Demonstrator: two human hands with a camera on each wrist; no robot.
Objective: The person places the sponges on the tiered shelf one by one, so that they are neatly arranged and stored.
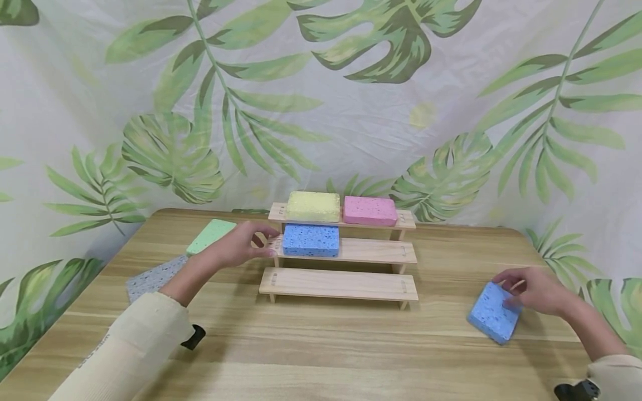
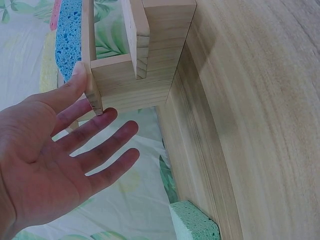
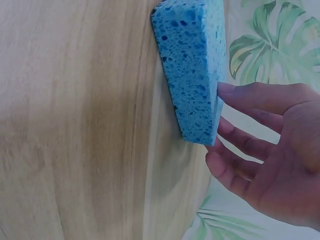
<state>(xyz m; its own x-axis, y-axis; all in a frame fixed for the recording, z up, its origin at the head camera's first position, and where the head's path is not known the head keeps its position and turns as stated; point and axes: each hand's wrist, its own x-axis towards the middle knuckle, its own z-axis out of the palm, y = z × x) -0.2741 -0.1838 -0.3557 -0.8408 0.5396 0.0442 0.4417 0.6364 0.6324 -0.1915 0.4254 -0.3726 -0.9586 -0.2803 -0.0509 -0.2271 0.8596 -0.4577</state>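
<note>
My left hand [image 1: 246, 243] is at the left end of the wooden three-step rack [image 1: 338, 282], its fingers spread and loosely extended. In the left wrist view its thumb tip lies right at the middle step's end, close by a blue speckled sponge [image 1: 311, 240] that sits on that step. On the top step are a yellow sponge [image 1: 313, 206] and a pink sponge [image 1: 370, 211]. Over at the right, my right hand [image 1: 534, 289] holds a second blue sponge [image 1: 494, 313] by its corner between thumb and fingers, low over the tabletop.
Partly behind my left arm are a green sponge [image 1: 208, 236] and a grey sponge [image 1: 150, 278], on the left of the wooden table [image 1: 321, 356]. A leaf-patterned cloth [image 1: 351, 111] hangs along the table's back edge.
</note>
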